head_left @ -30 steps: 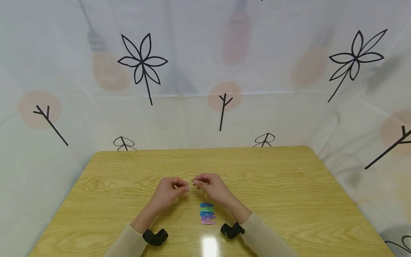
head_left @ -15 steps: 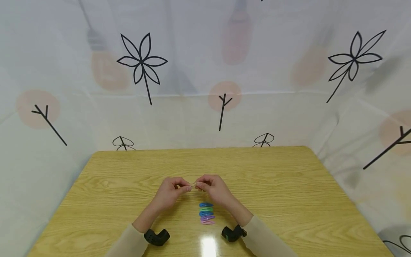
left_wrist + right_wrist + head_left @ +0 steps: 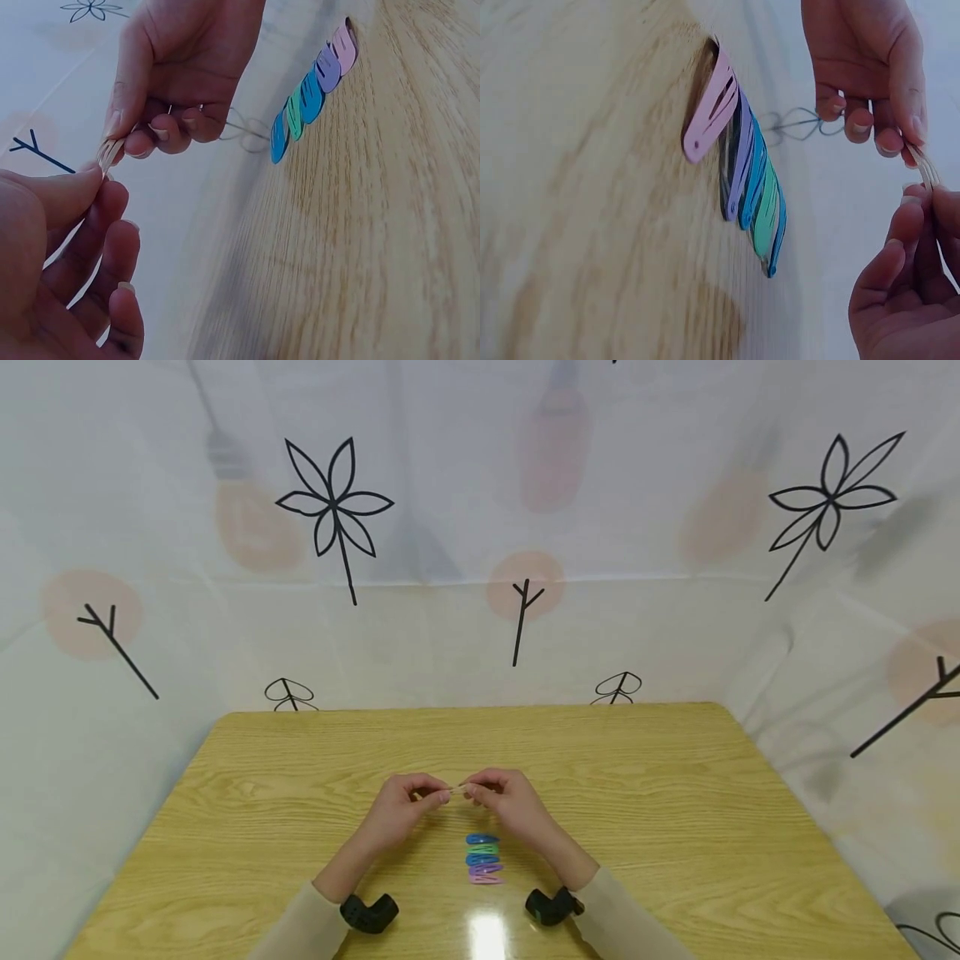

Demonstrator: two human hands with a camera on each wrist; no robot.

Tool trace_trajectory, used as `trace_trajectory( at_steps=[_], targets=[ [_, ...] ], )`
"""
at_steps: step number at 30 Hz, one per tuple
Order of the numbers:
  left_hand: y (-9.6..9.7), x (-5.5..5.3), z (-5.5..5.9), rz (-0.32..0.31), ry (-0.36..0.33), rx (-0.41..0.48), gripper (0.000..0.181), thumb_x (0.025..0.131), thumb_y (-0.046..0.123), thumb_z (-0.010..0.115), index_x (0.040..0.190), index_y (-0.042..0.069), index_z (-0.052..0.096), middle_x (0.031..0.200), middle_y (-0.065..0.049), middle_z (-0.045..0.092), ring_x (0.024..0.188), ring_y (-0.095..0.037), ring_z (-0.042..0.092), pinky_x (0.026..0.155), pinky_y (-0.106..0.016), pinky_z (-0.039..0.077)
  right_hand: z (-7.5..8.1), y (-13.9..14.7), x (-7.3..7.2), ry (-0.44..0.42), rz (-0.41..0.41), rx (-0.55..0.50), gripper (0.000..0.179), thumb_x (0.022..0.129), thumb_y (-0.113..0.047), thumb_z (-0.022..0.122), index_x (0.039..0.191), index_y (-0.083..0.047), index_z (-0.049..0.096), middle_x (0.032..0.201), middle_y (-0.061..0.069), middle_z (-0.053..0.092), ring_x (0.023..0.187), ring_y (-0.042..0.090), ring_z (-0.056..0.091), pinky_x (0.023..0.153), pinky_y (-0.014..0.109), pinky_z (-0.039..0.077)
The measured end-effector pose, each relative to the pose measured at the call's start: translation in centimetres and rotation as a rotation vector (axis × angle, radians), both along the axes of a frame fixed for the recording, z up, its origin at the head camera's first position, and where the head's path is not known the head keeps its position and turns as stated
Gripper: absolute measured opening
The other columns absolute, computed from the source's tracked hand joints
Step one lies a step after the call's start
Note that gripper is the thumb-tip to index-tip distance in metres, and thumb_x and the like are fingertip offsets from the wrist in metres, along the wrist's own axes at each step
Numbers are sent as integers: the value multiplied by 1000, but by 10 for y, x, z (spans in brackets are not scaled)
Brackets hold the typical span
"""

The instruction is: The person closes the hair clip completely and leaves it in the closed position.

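A pale beige snap hair clip with slits along it is held between both hands, above the wooden table. My left hand pinches one end between thumb and forefinger. From the other side, my right hand pinches the opposite end the same way, so only a short stretch shows between the fingertips. In front of the hands, a column of snap hair clips in blue, green, blue, purple and pink lies on the table, each close against its neighbour.
The wood-grain table is backed by a pale cloth printed with leaves and twigs. Black wrist devices sit just above the tabletop on both forearms. A bright reflection shows near the front.
Both hands have shifted slightly to the right, the right one a bit more. The held hair clip has gone from slanted to nearly level. The row of clips stays put.
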State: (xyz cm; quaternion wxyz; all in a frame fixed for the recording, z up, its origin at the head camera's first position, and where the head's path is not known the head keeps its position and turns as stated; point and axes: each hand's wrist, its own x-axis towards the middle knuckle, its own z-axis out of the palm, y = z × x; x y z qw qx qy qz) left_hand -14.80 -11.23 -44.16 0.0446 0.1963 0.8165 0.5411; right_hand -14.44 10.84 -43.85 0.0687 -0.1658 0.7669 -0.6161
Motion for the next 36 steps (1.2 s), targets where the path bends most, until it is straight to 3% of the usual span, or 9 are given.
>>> trace_trajectory(
  at_steps=[3,5,10,15,25,30,36],
  targets=[
    [2,3,4,12,-12,-2,17,97,19,67,101,4,76,89,-3,71,75,-24,59,63,-28,46,14,1,7,-5,18,-6,19,101,0,55,109,10,69,101,24,68,96,49,60,86,60,49],
    [3,3,2,19,-19,3,16,96,18,68,101,4,75,90,-2,71,76,-26,60,64,-29,46,14,3,8,6,21,8,19,101,-2,56,109,10,69,101,24,68,96,48,61,85,57,50],
    [6,1,-6,11,-12,-7,15,96,18,68,101,6,75,91,-1,70,78,-20,60,68,-30,48,-6,9,0,29,-17,41,18,100,-10,60,107,2,73,97,9,70,90,33,64,80,42,54],
    [11,1,-9,1,-17,-29,14,97,20,67,100,9,75,90,3,69,79,-17,60,71,-32,49,-11,13,0,19,-39,50,16,98,-12,64,105,-2,74,96,7,71,85,21,62,76,37,53],
    [19,-2,-18,3,-29,-55,11,97,21,67,99,13,75,90,5,67,78,-16,58,70,-31,48,-15,21,-4,46,-73,128,12,95,-12,70,102,-6,75,94,3,70,81,16,59,67,26,48],
    [22,-4,-20,-24,-40,-92,11,97,22,67,100,15,75,92,7,67,81,-15,58,72,-31,48,-14,24,-5,45,-72,168,8,93,-8,71,99,-4,74,92,3,69,80,17,57,66,25,47],
    [24,-6,-22,-66,-66,-158,10,96,23,69,97,15,75,89,7,66,81,-13,58,73,-32,48,-13,29,-4,1,-54,227,5,92,-10,71,95,-8,75,88,2,68,68,16,52,56,25,43]
  ],
)
